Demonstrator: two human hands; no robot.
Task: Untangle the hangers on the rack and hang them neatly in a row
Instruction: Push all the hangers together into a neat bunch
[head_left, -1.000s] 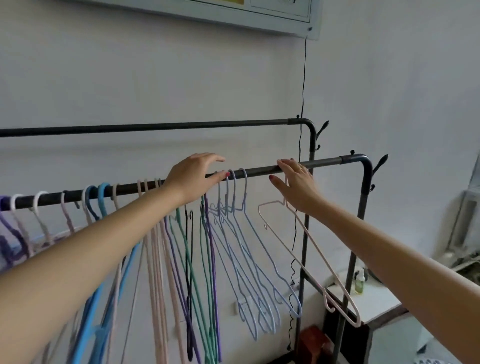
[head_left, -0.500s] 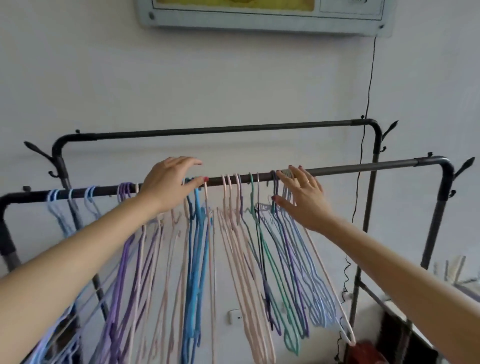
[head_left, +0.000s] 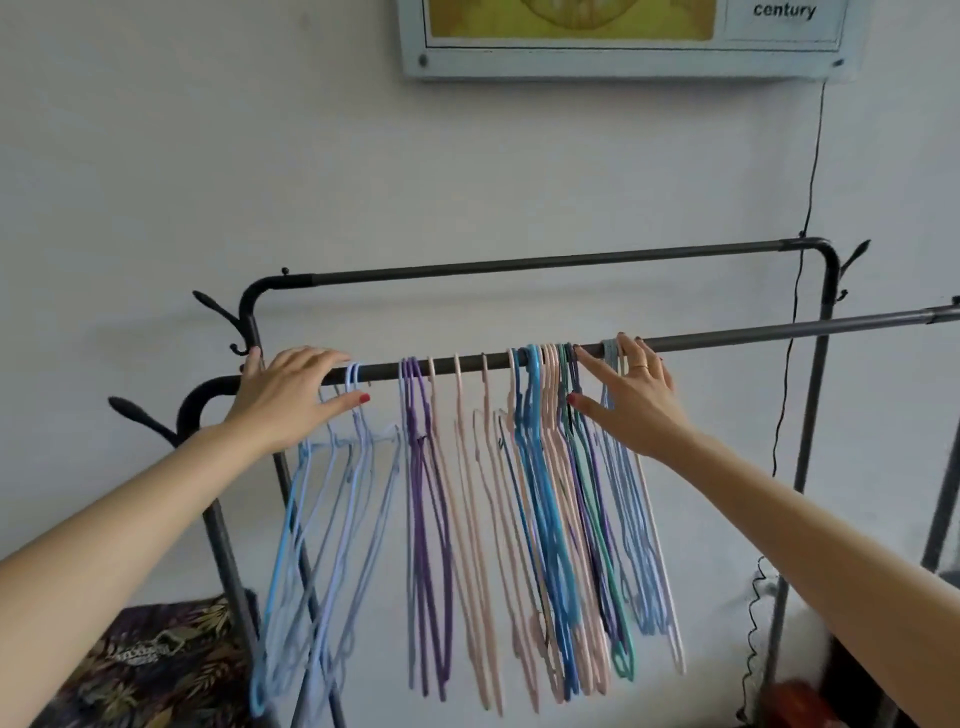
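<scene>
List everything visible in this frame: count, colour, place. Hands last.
front rail: 1, dark grey, runs across the middle, carries all the hangers
back rail: 1, dark grey, behind and above, bare
pale blue hangers: a few, left end of the row, partly crossed
purple hangers: a few, right of the pale blue ones
pink hangers: several, spaced out mid-row
bunched hangers: many, blue, pink, green, purple, packed tight at the right; count unclear
framed picture: 1, pale frame, on wall above
black cable: 1, down the wall at right
patterned fabric: 1, dark floral, bottom left
left hand: fingers straight, resting on rail by the pale blue hooks
right hand: fingers spread against the bunched hooks
</scene>
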